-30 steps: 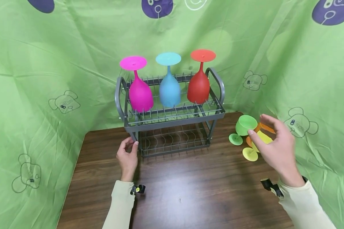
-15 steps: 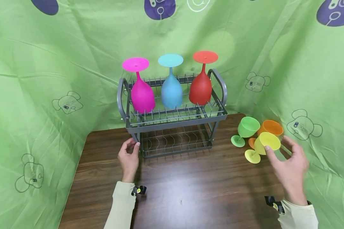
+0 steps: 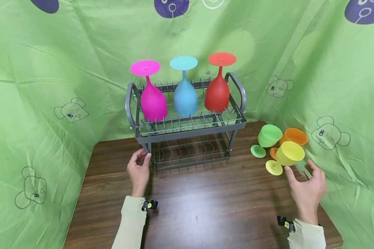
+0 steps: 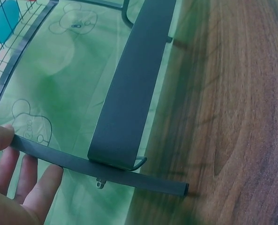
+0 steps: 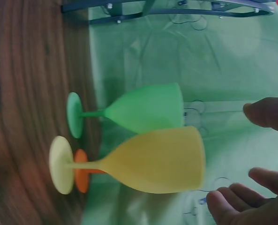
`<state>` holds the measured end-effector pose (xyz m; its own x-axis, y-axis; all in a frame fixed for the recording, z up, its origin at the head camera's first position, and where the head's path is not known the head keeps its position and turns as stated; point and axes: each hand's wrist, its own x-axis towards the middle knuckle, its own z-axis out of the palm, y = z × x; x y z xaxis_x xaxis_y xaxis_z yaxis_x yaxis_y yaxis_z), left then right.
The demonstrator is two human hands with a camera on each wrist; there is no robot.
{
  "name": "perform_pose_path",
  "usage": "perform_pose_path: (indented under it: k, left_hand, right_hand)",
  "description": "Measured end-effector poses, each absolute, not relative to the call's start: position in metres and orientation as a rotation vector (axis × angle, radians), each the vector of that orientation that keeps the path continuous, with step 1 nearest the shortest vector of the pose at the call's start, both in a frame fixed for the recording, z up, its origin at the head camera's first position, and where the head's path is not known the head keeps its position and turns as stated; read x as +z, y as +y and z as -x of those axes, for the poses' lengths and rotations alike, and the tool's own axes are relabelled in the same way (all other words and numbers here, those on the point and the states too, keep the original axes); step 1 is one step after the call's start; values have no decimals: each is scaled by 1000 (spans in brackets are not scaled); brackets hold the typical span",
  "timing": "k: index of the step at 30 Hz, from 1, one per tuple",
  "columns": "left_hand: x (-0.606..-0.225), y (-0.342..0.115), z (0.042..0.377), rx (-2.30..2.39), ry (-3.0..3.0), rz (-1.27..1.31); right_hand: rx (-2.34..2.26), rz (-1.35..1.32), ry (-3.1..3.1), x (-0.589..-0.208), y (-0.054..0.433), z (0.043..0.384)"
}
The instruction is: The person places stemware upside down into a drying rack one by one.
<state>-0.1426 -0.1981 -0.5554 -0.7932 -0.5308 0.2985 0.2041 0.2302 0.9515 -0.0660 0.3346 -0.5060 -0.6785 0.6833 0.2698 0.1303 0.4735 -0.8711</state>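
Note:
My left hand [image 3: 138, 171] pinches the near left leg of a grey two-tier dish rack [image 3: 190, 133]. In the left wrist view its thumb and fingers [image 4: 28, 178] lie on either side of that dark upright. My right hand [image 3: 308, 188] holds nothing, its thumb and fingers spread just in front of a yellow goblet [image 3: 289, 154]. Behind that goblet, on the table, stand a green goblet [image 3: 269, 136] and an orange goblet [image 3: 294, 136], partly hidden. In the right wrist view the fingers [image 5: 239, 199] lie beyond the yellow goblet's rim, with a gap between.
Upside down on the rack's top tier are a pink goblet [image 3: 153, 103], a blue goblet [image 3: 185, 100] and a red goblet [image 3: 217, 95]. Green printed cloth [image 3: 112, 69] hangs behind and at both sides of the brown wooden table [image 3: 199, 204].
My right hand has come down from over the yellow and orange goblets to in front of the yellow one. The left hand stays at the rack leg, and the goblets look unmoved.

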Motion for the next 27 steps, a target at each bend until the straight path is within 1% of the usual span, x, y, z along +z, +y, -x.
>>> perform_pose_path:
  k: [9, 13, 15, 19, 22, 27]
  left_hand:
    - [-558, -200, 143, -1628, -1916, -306]
    - [-560, -197, 143, -1617, -1916, -338]
    - [-552, -192, 139, -1612, -1919, -334]
    - [-551, -192, 140, -1618, -1926, -309]
    - [-560, -196, 144, -1622, -1924, -308]
    - [-552, -193, 142, -1627, -1913, -333]
  right_hand:
    - [1302, 780, -1982, -527, 332, 92]
    - [1272, 778, -1953, -538, 332, 104]
    - [1244, 771, -1930, -544, 333, 110]
    - [1219, 791, -1874, -550, 335, 121]
    - [1253, 822, -1840, -554, 337, 128]
    - [1347, 807, -1788, -564, 341, 136]
